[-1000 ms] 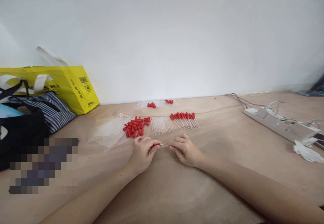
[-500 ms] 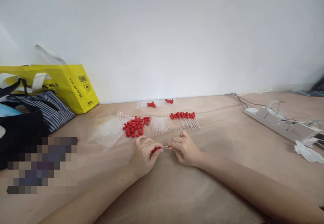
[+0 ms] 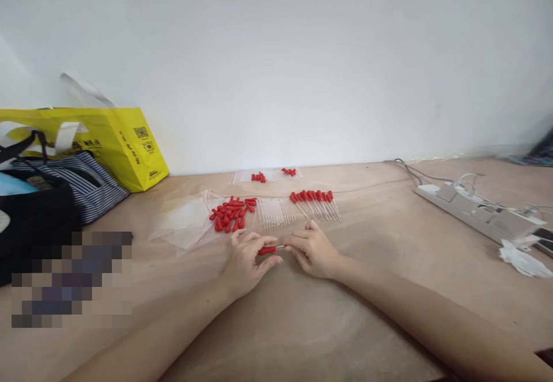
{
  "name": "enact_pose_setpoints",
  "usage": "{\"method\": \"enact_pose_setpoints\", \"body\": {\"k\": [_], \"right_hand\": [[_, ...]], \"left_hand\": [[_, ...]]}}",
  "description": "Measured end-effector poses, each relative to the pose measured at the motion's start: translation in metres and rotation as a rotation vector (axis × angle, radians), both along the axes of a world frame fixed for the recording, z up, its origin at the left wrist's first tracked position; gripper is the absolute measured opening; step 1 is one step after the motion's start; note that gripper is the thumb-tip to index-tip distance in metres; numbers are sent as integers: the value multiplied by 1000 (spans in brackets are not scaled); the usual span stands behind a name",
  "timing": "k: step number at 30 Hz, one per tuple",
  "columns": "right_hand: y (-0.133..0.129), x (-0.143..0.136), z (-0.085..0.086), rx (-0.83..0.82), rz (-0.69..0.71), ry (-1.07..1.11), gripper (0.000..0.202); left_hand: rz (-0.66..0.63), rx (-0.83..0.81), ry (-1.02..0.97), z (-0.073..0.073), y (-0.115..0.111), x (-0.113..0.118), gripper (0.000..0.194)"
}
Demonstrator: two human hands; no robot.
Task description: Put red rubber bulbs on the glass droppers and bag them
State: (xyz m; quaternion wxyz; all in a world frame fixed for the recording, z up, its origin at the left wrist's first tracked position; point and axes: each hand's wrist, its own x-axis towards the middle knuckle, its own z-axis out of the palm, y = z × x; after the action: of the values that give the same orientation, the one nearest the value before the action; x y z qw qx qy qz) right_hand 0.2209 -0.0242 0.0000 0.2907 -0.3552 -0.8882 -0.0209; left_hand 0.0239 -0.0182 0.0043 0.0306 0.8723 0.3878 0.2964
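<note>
A dropper with a red rubber bulb (image 3: 266, 250) on a thin clear tube lies between my hands. My right hand (image 3: 314, 251) is closed, pinching the tube near the bulb's mouth; most of the tube is hidden by its fingers. Around the bulb, the thumb and fingers of my left hand (image 3: 248, 260) are spread apart, without a grip on it. Beyond my left hand lies a pile of loose red bulbs (image 3: 232, 215). A row of clear thin tubes (image 3: 276, 213) is to its right, then several droppers with bulbs fitted (image 3: 317, 203).
Clear plastic bags (image 3: 181, 220) lie left of the bulbs. More bagged red bulbs (image 3: 259, 178) are near the wall. On the left stand a yellow bag (image 3: 125, 146) and a striped bag (image 3: 93, 183). A power strip (image 3: 479, 215) with cables and a crumpled white tissue (image 3: 525, 260) occupy the right.
My left thumb and index finger have parted from the red bulb, leaving more of it showing. My right hand still pinches the tube.
</note>
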Motion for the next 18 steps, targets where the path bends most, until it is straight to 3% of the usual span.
{"method": "enact_pose_setpoints", "body": {"k": [14, 18], "right_hand": [[0, 8, 2, 35, -69, -94, 19], [16, 16, 2, -74, -192, 9, 20]], "left_hand": [[73, 31, 35, 3, 1, -6, 15], [178, -13, -11, 1, 6, -10, 33]]}}
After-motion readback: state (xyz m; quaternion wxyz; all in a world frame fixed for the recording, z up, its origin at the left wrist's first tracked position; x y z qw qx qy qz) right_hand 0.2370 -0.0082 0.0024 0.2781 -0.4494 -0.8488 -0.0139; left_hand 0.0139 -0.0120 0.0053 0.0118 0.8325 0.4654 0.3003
